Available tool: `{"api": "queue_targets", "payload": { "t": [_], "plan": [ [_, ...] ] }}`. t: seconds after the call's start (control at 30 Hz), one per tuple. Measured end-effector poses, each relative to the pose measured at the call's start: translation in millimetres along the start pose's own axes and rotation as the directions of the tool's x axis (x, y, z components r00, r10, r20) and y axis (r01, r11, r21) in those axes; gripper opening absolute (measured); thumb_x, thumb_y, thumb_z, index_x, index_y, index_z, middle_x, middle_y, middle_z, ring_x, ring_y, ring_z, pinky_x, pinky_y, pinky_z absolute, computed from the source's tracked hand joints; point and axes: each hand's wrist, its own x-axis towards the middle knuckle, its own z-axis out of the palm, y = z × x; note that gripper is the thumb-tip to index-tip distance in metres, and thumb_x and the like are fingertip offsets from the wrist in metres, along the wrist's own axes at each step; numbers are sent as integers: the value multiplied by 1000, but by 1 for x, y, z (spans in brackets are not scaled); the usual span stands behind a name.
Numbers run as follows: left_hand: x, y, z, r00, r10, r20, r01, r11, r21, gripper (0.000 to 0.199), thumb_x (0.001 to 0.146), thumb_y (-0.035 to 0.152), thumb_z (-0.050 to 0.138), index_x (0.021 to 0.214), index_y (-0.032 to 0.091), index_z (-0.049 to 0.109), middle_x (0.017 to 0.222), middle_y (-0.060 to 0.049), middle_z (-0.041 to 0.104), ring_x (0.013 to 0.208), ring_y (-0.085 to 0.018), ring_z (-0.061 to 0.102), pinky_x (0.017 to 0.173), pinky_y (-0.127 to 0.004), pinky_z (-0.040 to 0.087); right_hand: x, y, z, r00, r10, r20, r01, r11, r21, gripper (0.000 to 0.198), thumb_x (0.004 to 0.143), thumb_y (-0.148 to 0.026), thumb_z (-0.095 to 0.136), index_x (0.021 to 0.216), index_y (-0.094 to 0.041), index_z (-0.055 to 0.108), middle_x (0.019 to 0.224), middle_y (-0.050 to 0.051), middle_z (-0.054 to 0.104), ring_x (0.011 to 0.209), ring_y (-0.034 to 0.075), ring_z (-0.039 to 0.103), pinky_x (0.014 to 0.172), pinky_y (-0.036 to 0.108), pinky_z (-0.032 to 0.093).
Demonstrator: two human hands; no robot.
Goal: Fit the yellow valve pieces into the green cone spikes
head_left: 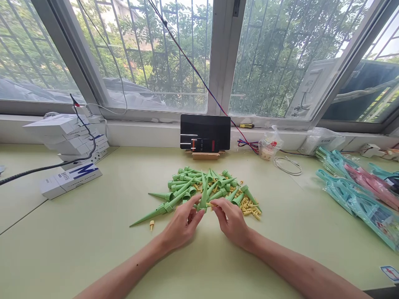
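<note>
My left hand (184,219) is closed around the wide base of a green plastic spike (204,195), which stands upright with its point up. Close beside it, my right hand (231,220) pinches a small yellow nozzle (209,204) between thumb and fingertips, against the spike's side. Whether the nozzle sits in the spike I cannot tell. Behind both hands spreads a heap of green spikes (177,182). More yellow nozzles (249,207) lie to the right of it. A single yellow nozzle (151,225) rests apart on the left, near a long spike (146,216).
A dark tablet (205,128) leans by the window behind the heap. White boxes (73,178) are stacked at the left, with a black cable (46,168) across them. On the right lie bagged turquoise and pink items (358,195), a coiled white cable (288,166) and a plastic-wrapped cup (268,147).
</note>
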Motion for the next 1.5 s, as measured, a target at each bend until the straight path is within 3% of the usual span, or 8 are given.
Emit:
{"api": "queue_targets", "payload": {
  "t": [0.3,1.5],
  "plan": [
    [1,0,0,1000,-2,3,2,1000,-8,29,100,32,45,125,18,45,60,8,39,51,-11,37,53,-22,33,0,0,1,1000,0,-2,0,1000,25,17,101,-15,46,109,-20,60,84,4,68,71,14,64,64,24,49],
    [0,0,-1,1000,23,-15,-24,1000,-13,31,99,32,47,128,19,47,64,6,48,52,-11,45,54,-22,37,2,-1,-2,999,33,17,-34,998,43,20,102,-20,44,106,-18,63,79,4,71,64,14,64,61,23,51]
  ]
}}
